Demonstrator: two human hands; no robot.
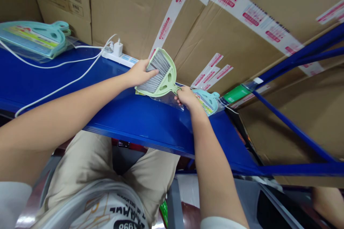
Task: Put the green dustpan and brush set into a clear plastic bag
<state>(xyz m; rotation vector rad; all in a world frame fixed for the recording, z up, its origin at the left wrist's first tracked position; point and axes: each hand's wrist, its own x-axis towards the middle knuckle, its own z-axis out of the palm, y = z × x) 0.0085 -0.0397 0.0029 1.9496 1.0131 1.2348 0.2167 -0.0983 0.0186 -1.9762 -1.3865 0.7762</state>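
A light green hand brush (157, 73) with grey bristles is held tilted above the blue shelf, bristles facing me. A matching green rim runs round it; whether this is a separate dustpan behind it I cannot tell. My left hand (141, 73) grips the bristle end, thumb across the bristles and fingers hidden behind. My right hand (185, 96) is closed round the handle end. Under the brush lies a clear plastic bag (172, 101). Just past my right hand, a packaged light blue dustpan (211, 100) rests on the shelf.
Another packaged blue dustpan (34, 37) lies at the left. White cables (67, 65) run to a power strip (129, 61) against tall cardboard boxes (129, 7). A green-labelled bottle (239, 93) leans near blue shelf bars (295, 128). Another person's arm (328, 204) shows at lower right.
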